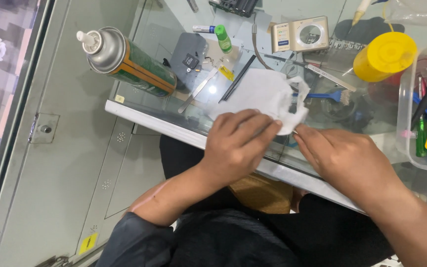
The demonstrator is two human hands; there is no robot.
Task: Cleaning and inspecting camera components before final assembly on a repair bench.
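While both hands' fingers pinch a white tissue, a green-labelled spray can stands left — yellow cap right.

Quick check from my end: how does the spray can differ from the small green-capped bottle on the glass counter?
The spray can is far bigger than the small bottle. The can is metal, with a green and orange body, silver shoulder and white nozzle; the bottle is pale with a bright green cap. The can stands at the counter's left edge; the bottle sits further in, near the grey device. Both are out of either hand's grasp.
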